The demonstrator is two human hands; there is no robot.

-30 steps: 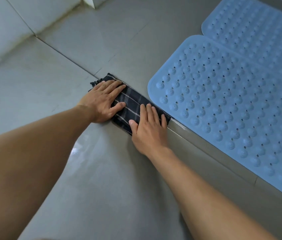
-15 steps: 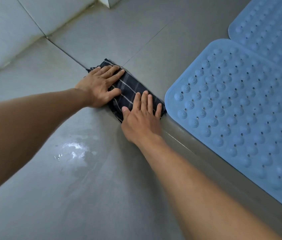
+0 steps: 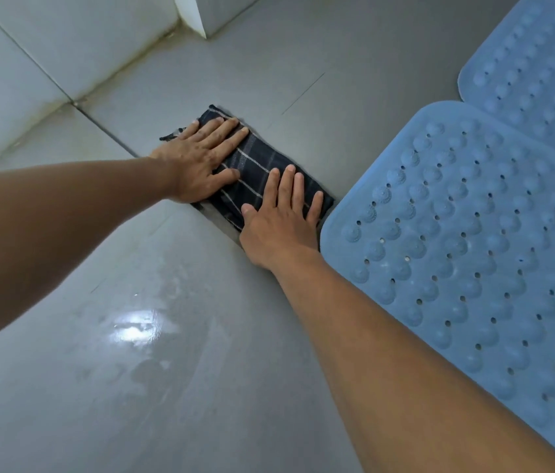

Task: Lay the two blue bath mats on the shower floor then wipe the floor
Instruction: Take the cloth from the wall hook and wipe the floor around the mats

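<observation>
blue bath mats: 2, both down flat on the shower floor [image 3: 269, 63] to your right. near mat [image 3: 473, 250] and far mat [image 3: 535, 63] lie edge to edge. judged: laying step done, wiping in hand.

dark checked cloth [image 3: 262, 165], folded into a long strip, lies along a floor seam [image 3: 105, 128]. its right end sits just beside the near mat's rounded corner; contact cannot be told. your left hand [image 3: 197, 165] and right hand [image 3: 279, 227] both lie flat on the cloth, fingers straight and pressing, nothing curled round it.

risks:
- flat palms give no real hold; a quick push could bunch the cloth or let it slide out from under you.
- a stroke to the right would drive the cloth into the mat corner and could lift or shove it, opening the join between the 2 mats.
- wet patch [image 3: 132, 329] shines near your left forearm; weight put there could slip.

room: open floor ahead of the cloth, up to the white wall corner [image 3: 194, 15]. pale wall [image 3: 13, 63] closes the left and the mats close the right. freest strokes look to be forward or back toward you.
</observation>
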